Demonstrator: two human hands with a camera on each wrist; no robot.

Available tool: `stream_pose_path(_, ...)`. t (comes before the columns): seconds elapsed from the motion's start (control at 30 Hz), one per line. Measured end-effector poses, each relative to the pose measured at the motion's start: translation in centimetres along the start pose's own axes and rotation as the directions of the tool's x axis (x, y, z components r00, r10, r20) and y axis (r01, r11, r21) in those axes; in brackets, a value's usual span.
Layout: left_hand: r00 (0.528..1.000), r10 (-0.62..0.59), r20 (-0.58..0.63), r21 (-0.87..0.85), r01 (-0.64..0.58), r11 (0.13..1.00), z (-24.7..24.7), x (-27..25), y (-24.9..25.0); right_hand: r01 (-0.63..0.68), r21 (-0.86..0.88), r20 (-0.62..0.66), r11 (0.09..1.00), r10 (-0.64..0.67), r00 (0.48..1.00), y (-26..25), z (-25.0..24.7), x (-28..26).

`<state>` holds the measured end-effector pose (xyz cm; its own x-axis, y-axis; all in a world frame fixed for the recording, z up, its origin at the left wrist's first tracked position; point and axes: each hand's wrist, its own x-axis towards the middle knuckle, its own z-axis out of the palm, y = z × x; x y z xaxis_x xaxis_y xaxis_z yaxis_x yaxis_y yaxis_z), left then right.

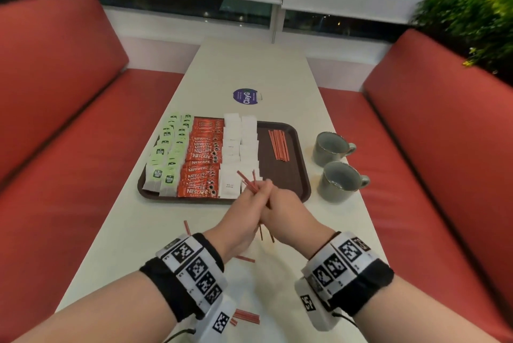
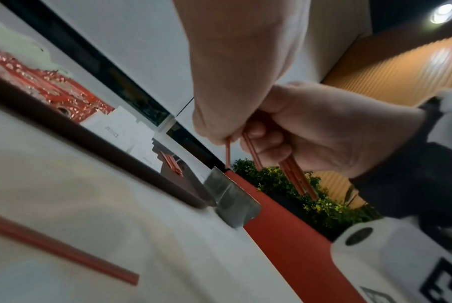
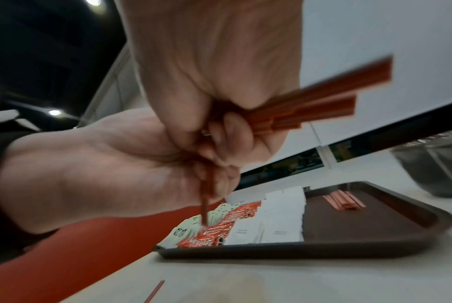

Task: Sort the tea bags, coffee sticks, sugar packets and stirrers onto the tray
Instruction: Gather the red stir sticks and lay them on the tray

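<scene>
Table: tray, mugs, seemingly stirrers

Even, soft indoor light fell from overhead; a ceiling lamp glared at one o'clock in the left wrist view. The table looked bright with faint shadows. The head view was fairly sharp but bowed at its edges. Both wrist views were smeared, and the plant at two o'clock was blurred.
</scene>
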<state>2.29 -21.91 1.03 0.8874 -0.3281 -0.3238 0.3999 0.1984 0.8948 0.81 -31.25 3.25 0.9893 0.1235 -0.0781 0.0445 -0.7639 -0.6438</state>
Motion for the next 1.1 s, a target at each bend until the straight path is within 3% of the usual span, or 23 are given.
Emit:
stream_pose_path(0.1, 0.991, -0.046, -0.124, -0.161, 0.025, 0.987, -0.2, 0.4, 0.3, -0.044, -0.025, -0.037, 0.999, 0.043, 0.998, -1.0, 0.8, 0.7)
stream_pose_path(0.27, 0.934, -0.128, -0.333, -0.331, 0.012, 0.943, -1.5, 0.6, 1.2, -0.038, 0.047, -0.039, 0.998, 0.04, 0.998, -2.7, 2.0, 1.0)
stream_pose_path(0.43, 0.879, -0.203, -0.431, -0.441, -0.01, 0.897, -3.0, 0.4, 1.5, -0.03, -0.015, -0.05, 0.999, 0.03, 0.998, -3.9, 3.0, 1.1)
stream_pose_path(0.63, 0.844, -0.189, -0.503, -0.617, -0.197, 0.762, -4.7, 1.0, 2.8, 0.036, 0.01, -0.118, 0.999, -0.035, 0.992, -4.0, 3.7, 1.5)
stream_pose_path(0.7, 0.839, -0.127, -0.529, -0.618, -0.277, 0.736, -5.3, 1.0, 3.5, -0.034, 0.14, -0.161, 0.99, 0.056, 0.985, -3.7, 3.7, 1.4)
stream_pose_path(0.73, 0.834, -0.069, -0.547, -0.577, -0.316, 0.753, -5.5, 0.9, 4.0, -0.119, 0.293, -0.138, 0.949, 0.165, 0.977, -3.7, 3.6, 1.3)
stream_pose_path(0.77, 0.826, 0.014, -0.564, -0.508, -0.36, 0.783, -5.6, 0.6, 4.5, -0.243, 0.479, -0.039, 0.843, 0.297, 0.954, -3.8, 3.4, 1.2)
stream_pose_path(0.8, 0.816, 0.12, -0.566, -0.42, -0.41, 0.81, -5.4, 0.4, 4.9, -0.373, 0.648, 0.129, 0.664, 0.388, 0.913, -3.9, 3.3, 1.3)
stream_pose_path(0.87, 0.788, 0.352, -0.505, -0.203, -0.505, 0.839, -4.8, -0.1, 5.2, -0.484, 0.828, 0.378, 0.282, 0.357, 0.854, -4.1, 3.1, 1.4)
stream_pose_path(0.9, 0.77, 0.454, -0.448, -0.08, -0.54, 0.838, -4.4, -0.1, 5.0, -0.481, 0.862, 0.419, 0.162, 0.308, 0.854, -4.2, 3.1, 1.7)
stream_pose_path(0.97, 0.739, 0.586, -0.331, 0.172, -0.564, 0.808, -3.6, -0.4, 4.5, -0.418, 0.908, 0.401, 0.019, 0.239, 0.884, -4.7, 2.9, 2.3)
stream_pose_path(1.03, 0.726, 0.631, -0.273, 0.332, -0.545, 0.77, -2.9, -0.6, 4.3, -0.331, 0.943, 0.331, -0.033, 0.194, 0.924, -5.2, 2.4, 2.7)
stream_pose_path(1.1, 0.725, 0.633, -0.27, 0.378, -0.525, 0.763, -2.6, -0.5, 4.2, -0.297, 0.953, 0.304, -0.068, 0.155, 0.94, -5.4, 2.0, 2.7)
